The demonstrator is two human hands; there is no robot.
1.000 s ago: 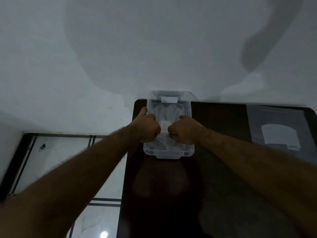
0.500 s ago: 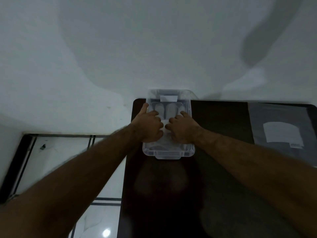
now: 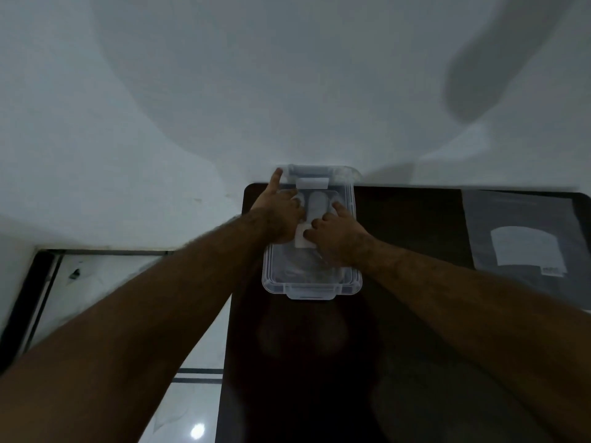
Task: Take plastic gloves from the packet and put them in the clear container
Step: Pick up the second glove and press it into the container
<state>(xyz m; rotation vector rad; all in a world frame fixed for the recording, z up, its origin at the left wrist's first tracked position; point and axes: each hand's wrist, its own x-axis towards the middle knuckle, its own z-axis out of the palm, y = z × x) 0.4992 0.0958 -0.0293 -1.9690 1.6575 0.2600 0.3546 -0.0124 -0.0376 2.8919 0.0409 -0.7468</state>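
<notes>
Clear container (image 3: 311, 287) long axis runs away from viewer; left hand (image 3: 277, 215), right hand (image 3: 339, 233) fingers spread, pressing gloves (image 3: 316, 204).

Clear container (image 3: 311, 284) noted, pale whitish gloves (image 3: 317, 206) seen inside. Desk (image 3: 415, 346) recorded as dark brown, glossy. Packet (image 3: 524, 241) grey with white panel. Wall (image 3: 224, 91) white.

Bare forearms (image 3: 166, 302), no sleeves
</notes>
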